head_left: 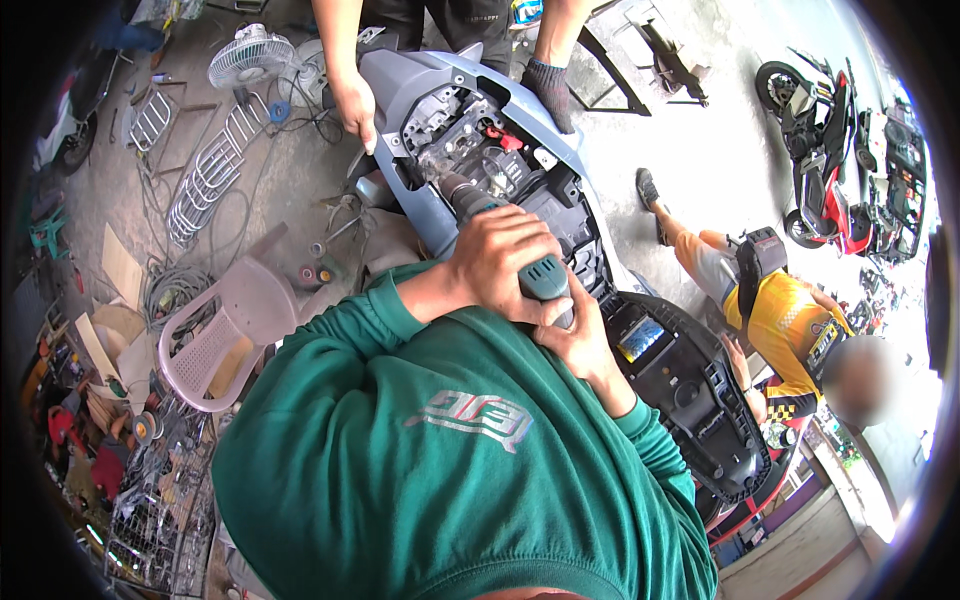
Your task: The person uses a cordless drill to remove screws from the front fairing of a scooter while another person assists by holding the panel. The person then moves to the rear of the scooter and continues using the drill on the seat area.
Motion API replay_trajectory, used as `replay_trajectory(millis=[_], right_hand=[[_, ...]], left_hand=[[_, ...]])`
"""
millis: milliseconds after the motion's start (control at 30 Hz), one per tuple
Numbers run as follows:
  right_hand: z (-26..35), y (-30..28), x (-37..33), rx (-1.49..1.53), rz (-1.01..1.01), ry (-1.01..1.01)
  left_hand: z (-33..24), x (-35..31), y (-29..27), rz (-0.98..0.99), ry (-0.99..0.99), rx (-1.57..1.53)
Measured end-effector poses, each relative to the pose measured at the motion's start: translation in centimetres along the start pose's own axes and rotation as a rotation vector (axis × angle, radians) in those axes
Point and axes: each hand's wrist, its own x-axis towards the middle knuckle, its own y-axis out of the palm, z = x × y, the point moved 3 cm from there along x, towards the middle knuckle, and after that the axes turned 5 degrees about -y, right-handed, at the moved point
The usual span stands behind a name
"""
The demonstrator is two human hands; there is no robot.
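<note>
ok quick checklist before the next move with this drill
1. Left hand and right hand both on the drill: ok.
2. Scooter body held by someone opposite: ok, a hand at each side.
3. Both helper hands gloved: not ok, one bare hand, one gloved hand.
4. Seat swung open: ok.
5. Drill's tip touching anything: cannot tell, too blurred.

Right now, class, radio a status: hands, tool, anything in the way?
Left hand over green drill, right hand at its rear. Drill aimed toward grey scooter body; bit contact unclear. Co-worker's bare hand and gloved hand at the body's far end.
</note>
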Motion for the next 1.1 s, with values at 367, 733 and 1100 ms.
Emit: replay_trajectory(millis=[367,733,1100], right_hand=[[1.5,0.1,1.2,-0.161,0.069,0.001],[0.4,-0.3,1.2,-0.153,0.054,-0.059],[-0.2,-1.0,0.6,-0.042,0.053,-0.051]], left_hand=[[0.3,-0.6,-0.6,-0.07,0.043,0.013],[-0.2,0.3,0.0,0.043,-0.015,0.055],[-1.1,0.5,0.7,0.058,-0.026,0.012]])
